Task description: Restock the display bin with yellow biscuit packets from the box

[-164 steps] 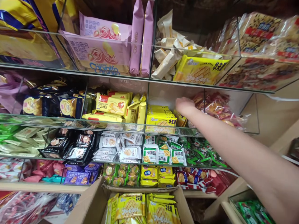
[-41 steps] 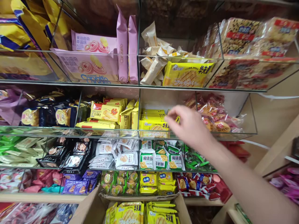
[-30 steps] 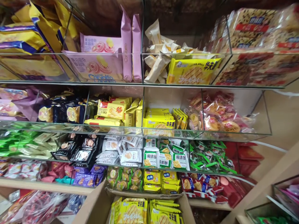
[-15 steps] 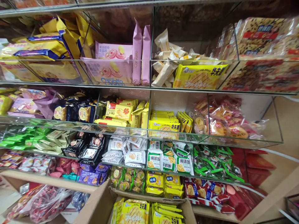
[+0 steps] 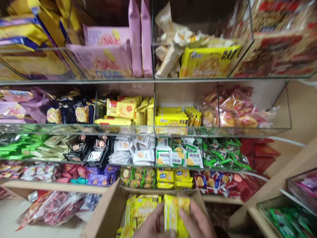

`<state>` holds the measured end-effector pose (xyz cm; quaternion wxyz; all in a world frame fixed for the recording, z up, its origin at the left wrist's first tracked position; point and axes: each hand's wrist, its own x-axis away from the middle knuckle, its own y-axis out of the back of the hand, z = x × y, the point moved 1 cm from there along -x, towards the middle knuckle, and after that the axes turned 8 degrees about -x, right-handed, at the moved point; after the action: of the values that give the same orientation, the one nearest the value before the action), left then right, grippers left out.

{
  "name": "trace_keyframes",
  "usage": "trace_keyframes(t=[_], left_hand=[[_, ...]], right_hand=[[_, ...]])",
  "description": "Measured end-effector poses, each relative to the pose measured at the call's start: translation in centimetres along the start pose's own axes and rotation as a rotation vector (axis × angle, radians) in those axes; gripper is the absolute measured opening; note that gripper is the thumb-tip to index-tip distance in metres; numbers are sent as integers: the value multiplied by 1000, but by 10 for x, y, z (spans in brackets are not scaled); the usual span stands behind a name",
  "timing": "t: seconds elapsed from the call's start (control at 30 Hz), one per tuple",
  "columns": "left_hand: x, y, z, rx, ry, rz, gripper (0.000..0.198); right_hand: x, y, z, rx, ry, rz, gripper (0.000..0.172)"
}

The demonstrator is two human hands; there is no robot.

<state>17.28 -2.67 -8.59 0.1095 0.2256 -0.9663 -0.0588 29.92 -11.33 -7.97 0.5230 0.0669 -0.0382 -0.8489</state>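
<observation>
At the bottom of the view my left hand (image 5: 152, 223) and my right hand (image 5: 196, 221) close on a bunch of yellow cracker packs (image 5: 175, 211), lifted just above an open cardboard box (image 5: 106, 215) that holds more of the same packs. On the second glass shelf a stack of matching yellow packs (image 5: 171, 119) lies flat, with a few standing on edge to its right. The picture is blurred by motion.
Glass shelves (image 5: 158, 130) with dividers hold many snack packs: pink boxes (image 5: 106, 56) above, green and white packs (image 5: 178, 155) below, red bags (image 5: 237, 110) at right. A bag of red sweets (image 5: 54, 206) lies on the floor at left. A wooden counter edge (image 5: 279, 178) runs along the right.
My right hand left the second shelf and dropped out of view. Now both hands appear at the bottom, holding yellow packs over the box. The camera tilted down slightly.
</observation>
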Motion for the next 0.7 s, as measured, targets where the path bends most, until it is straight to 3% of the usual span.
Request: trace_keyframes(t=[0.07, 0.13, 0.33, 0.47, 0.6, 0.7], left_hand=[[-3, -6, -13, 253, -76, -5, 46], [-5, -8, -25, 355, -93, -17, 39], [-9, 1, -30, 343, -67, -200, 32], [-7, 11, -32, 152, -79, -297, 23], [-1, 18, -46, -222, -125, -307, 21], [0, 19, -48, -126, -133, -398, 28]], right_hand=[[-6, 3, 9, -318, -105, -70, 40], [-14, 8, 16, -594, -183, -146, 37], [-28, 18, 24, -944, -178, -174, 20], [-29, 23, 26, -740, -160, -182, 27], [-31, 32, 27, -337, 14, -178, 27], [-33, 34, 23, -334, 7, -245, 24]])
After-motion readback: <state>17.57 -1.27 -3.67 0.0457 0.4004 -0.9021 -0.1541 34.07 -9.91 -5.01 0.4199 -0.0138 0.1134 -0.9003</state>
